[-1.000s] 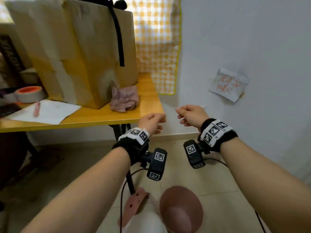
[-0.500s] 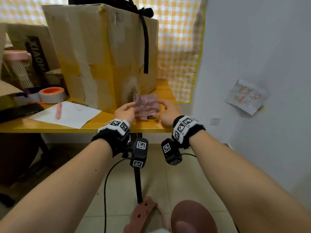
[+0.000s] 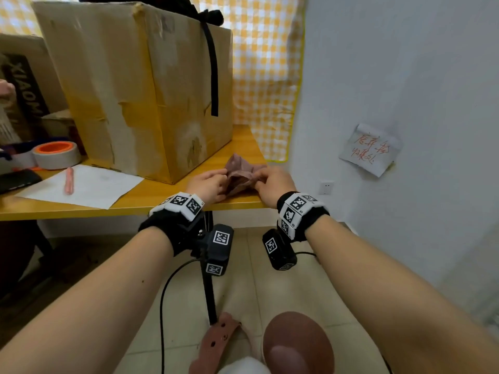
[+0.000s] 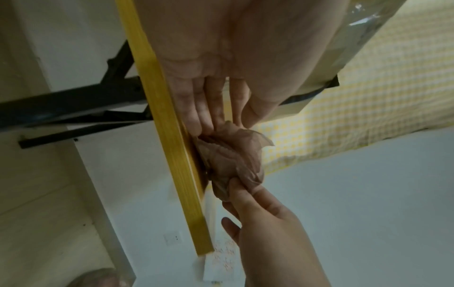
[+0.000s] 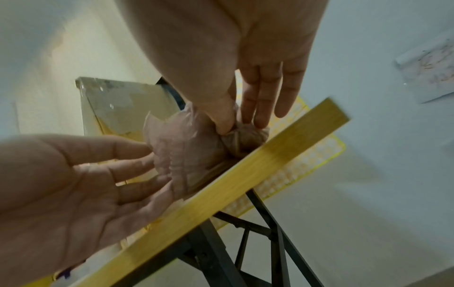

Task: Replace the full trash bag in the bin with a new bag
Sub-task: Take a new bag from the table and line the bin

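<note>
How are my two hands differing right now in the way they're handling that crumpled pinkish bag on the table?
The right hand pinches a bunched end of the pinkish bag between thumb and fingertip; the left hand lies flatter, with straight fingers against the bag's other side. The right hand sits nearer the table's corner; the left is closer to the cardboard box. Both touch the same bag at the table's front edge.
</note>
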